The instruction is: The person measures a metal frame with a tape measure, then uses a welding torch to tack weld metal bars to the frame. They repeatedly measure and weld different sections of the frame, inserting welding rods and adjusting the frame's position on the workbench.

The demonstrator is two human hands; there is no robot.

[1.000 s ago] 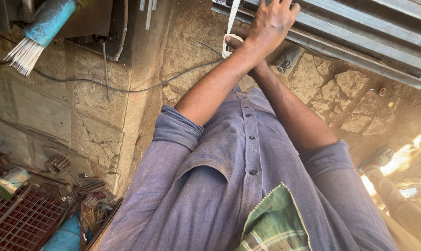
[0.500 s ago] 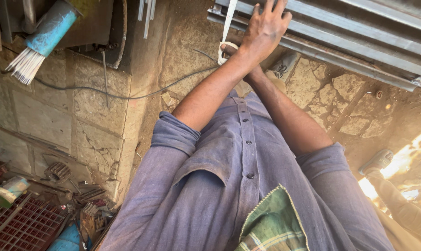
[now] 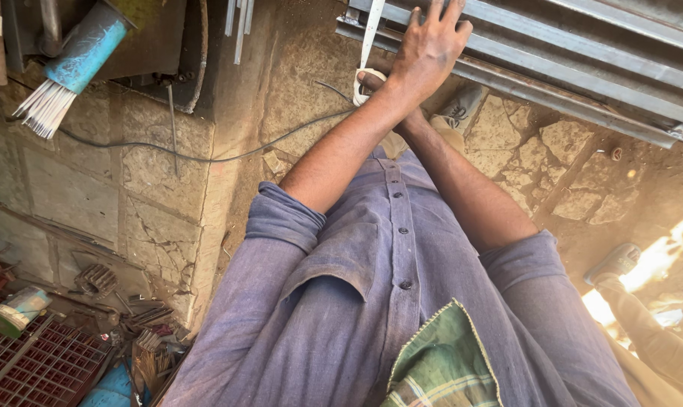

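Stone floor [image 3: 160, 188]: cracked slabs, dusty; a thin black cable [image 3: 206, 157] runs across it toward the hands.
Metal bars [image 3: 582, 83]: long grey lengths stacked side by side at upper right, running diagonally.
Shirt [image 3: 356, 301]: blue-grey, buttoned, sleeves rolled to the elbows; forearms crossed in front of the chest.
Red grid rack [image 3: 32, 369]: lower left corner, among scrap and small tools.
Blue tube [image 3: 81, 53]: upper left, a bundle of thin pale rods sticking out of its end.
Left hand [image 3: 428, 53]: fingers spread, palm flat on the nearest bars; pressing, gripping nothing.
Right hand [image 3: 371, 81]: mostly hidden under the left wrist; seems closed around the white strap, though I cannot be sure.
White strap [image 3: 371, 34]: narrow band hanging down beside the bars, its lower end at the right hand.
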